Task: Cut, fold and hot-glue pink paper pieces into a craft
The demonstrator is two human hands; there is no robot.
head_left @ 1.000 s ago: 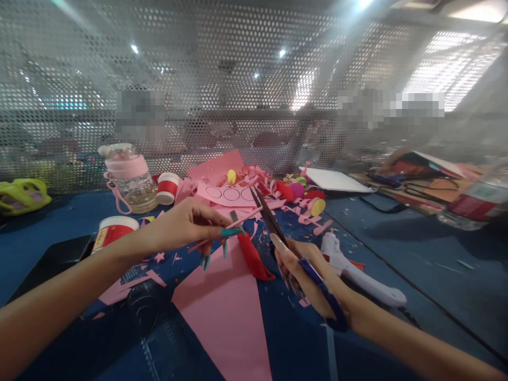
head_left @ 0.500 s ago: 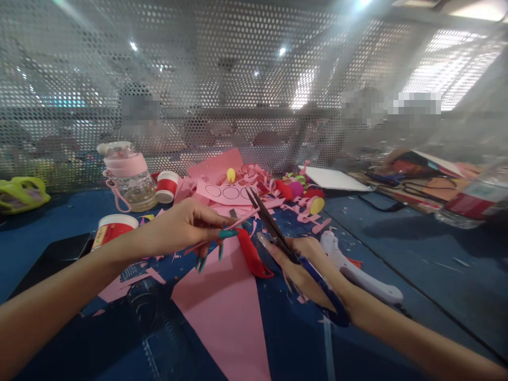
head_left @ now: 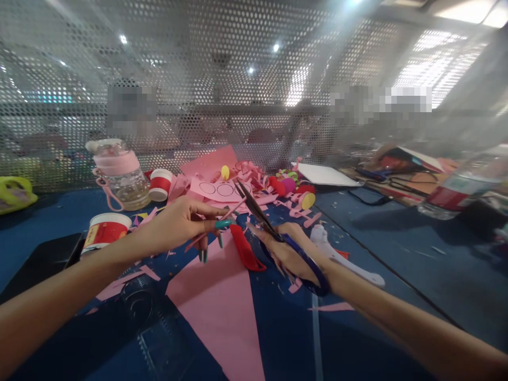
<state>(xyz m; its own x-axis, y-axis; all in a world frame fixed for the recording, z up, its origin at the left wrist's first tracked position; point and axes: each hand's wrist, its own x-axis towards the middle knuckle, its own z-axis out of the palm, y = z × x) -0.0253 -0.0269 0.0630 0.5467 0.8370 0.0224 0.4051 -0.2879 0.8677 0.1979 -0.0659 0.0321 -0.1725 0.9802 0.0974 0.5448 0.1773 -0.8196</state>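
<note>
My left grip (head_left: 188, 222) is pinched narrow on a thin pink paper strip (head_left: 236, 207), which passes between thumb and fingertips and slants up and to the right, its other end poking out below my palm. The strip's upper end reaches the blades of the scissors (head_left: 260, 214); I can't tell whether it sits between them or just behind. My right grip (head_left: 292, 250) is closed around the scissors' blue handles, blades pointing up and leftward, ahead of my fingers. Beneath my hands a large pink sheet (head_left: 222, 317) lies on the blue table (head_left: 377, 233), with a red object (head_left: 245, 251) between the two grips. A white tool (head_left: 343, 259) rests just beyond my right wrist, and pink cuttings (head_left: 254, 174) heap up farther back.
</note>
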